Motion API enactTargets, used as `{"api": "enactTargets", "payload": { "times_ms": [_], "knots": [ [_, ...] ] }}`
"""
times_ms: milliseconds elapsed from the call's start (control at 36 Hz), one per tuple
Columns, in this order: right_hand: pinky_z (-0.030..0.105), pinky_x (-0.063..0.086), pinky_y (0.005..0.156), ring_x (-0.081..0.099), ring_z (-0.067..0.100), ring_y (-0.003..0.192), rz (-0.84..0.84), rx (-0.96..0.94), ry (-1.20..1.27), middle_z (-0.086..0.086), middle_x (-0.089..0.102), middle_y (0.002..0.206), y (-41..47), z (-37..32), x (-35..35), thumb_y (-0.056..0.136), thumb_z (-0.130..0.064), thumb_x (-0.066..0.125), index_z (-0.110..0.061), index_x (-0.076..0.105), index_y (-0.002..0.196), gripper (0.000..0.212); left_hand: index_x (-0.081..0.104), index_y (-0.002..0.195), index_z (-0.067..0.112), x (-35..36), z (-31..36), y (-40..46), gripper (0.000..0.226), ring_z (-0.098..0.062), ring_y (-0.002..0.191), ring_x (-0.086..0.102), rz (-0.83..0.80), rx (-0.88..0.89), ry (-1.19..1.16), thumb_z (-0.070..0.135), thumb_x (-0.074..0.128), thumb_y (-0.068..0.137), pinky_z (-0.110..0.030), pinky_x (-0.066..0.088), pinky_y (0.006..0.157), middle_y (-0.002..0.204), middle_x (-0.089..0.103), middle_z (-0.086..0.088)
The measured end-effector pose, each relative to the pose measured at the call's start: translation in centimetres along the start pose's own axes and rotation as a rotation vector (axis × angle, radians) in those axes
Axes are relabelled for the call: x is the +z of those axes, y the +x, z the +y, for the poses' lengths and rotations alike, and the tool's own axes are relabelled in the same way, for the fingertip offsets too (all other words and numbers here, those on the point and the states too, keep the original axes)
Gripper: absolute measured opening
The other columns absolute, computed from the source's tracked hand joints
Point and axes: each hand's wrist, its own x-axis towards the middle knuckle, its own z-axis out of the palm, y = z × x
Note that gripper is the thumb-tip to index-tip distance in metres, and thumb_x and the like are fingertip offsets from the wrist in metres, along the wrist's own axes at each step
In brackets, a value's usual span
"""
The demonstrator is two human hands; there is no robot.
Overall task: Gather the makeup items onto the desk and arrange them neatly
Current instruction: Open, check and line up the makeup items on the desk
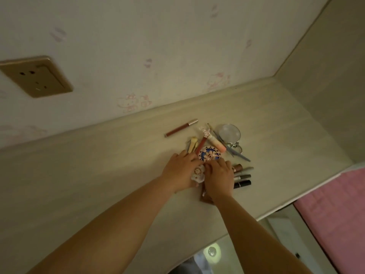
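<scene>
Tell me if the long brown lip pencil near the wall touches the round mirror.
Apart. The head view shows bare desk between the lip pencil and the round mirror.

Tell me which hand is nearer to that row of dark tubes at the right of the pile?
The right hand. It lies just beside the dark tubes, at their left ends. The left hand is farther off, on the other side of the right hand.

Two bare forearms, no sleeves in view, hands — left [180, 172], right [218, 179] — bare too, short nails
</scene>
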Motion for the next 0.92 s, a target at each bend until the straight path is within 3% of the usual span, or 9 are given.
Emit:
{"api": "enactTargets", "payload": {
  "times_ms": [361, 528, 611, 722, 806, 917],
  "knots": [
    [0.034, 0.039, 0.072, 0.049, 0.027, 0.084, 0.197, -0.09, 0.135, 0.009, 0.066, 0.091, 0.4, 1.1, 1.9, 0.086, -0.01, 0.058, -0.009, 0.072, 0.091, 0.015, 0.047, 0.126, 0.022, 1.1, -0.4, 0.6, 0.069, -0.018, 0.119, 0.038, 0.148, 0.066, 0.122, 0.062, 0.06, 0.07, -0.033, 0.03, 0.093, 0.128, 0.049, 0.003],
    [0.036, 0.041, 0.086, 0.049, 0.025, 0.103, 0.097, -0.067, 0.176, 0.007, 0.062, 0.11, 1.0, 1.1, 1.5, 0.092, -0.019, 0.051, -0.013, 0.069, 0.106, 0.024, 0.049, 0.126, 0.023, 2.0, -0.5, 0.6, 0.074, -0.016, 0.118, 0.043, 0.245, 0.02, 0.085, 0.065, 0.062, 0.067, -0.032, 0.03, 0.092, 0.127, 0.052, 0.005],
    [0.039, 0.046, 0.088, 0.054, 0.024, 0.103, 0.043, -0.068, 0.325, 0.003, 0.065, 0.105, 0.9, 1.0, 0.8, 0.092, -0.023, 0.052, -0.019, 0.07, 0.104, 0.022, 0.051, 0.122, 0.026, 2.5, -0.5, 0.1, 0.068, -0.016, 0.113, 0.049, 0.34, 0.004, 0.019, 0.061, 0.067, 0.066, -0.032, 0.031, 0.09, 0.121, 0.056, 0.006],
    [0.019, 0.043, 0.072, 0.055, 0.008, 0.087, -0.018, -0.157, 0.536, -0.01, 0.06, 0.091, 0.0, 0.6, -1.0, 0.094, -0.016, 0.05, -0.019, 0.069, 0.108, 0.025, 0.054, 0.116, 0.028, 2.5, -0.2, -0.8, 0.062, -0.014, 0.106, 0.053, 0.483, -0.062, -0.125, 0.056, 0.073, 0.064, -0.034, 0.038, 0.089, 0.114, 0.058, 0.008],
    [0.011, 0.045, 0.078, 0.056, 0.008, 0.101, -0.052, -0.241, 0.725, -0.006, 0.062, 0.108, -0.9, 0.1, -1.8, 0.092, -0.004, 0.045, -0.02, 0.065, 0.114, 0.033, 0.056, 0.113, 0.029, 1.9, 0.1, -2.1, 0.061, -0.009, 0.101, 0.057, 0.596, -0.104, -0.346, 0.05, 0.079, 0.061, -0.03, 0.045, 0.086, 0.111, 0.061, 0.01],
    [0.007, 0.047, 0.08, 0.057, 0.0, 0.1, -0.103, -0.397, 0.883, -0.007, 0.06, 0.113, -2.6, -0.8, -2.3, 0.087, 0.006, 0.05, -0.03, 0.057, 0.111, 0.044, 0.057, 0.114, 0.025, 1.1, 0.4, -4.6, 0.06, -0.005, 0.098, 0.058, 0.686, -0.149, -0.601, 0.041, 0.083, 0.062, -0.02, 0.048, 0.083, 0.111, 0.062, 0.01]
  ]
}}
